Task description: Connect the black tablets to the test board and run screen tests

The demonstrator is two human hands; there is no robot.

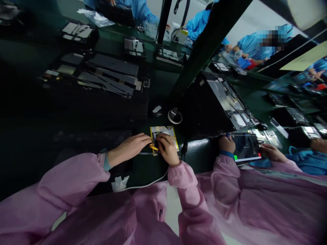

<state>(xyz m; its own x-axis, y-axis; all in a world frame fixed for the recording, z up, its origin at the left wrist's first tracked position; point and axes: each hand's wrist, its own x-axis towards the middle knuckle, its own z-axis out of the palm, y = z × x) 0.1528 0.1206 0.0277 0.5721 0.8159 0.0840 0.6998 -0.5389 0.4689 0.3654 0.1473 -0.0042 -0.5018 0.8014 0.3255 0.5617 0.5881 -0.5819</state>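
A small flat panel with a yellow border (168, 131) lies on the dark green bench in front of me. My left hand (131, 147) rests its fingertips on the panel's left edge, beside a small orange piece (153, 147). My right hand (167, 149) presses down on the panel's lower middle with fingers curled; whether it pinches anything is hidden. Both my sleeves are pink.
A co-worker in pink on my right holds a tablet (245, 147) with both hands. An opened device chassis (224, 102) leans behind it. A tape roll (175, 116), a white cable (149, 184) and trays of parts (107, 73) lie around. People in blue work across the bench.
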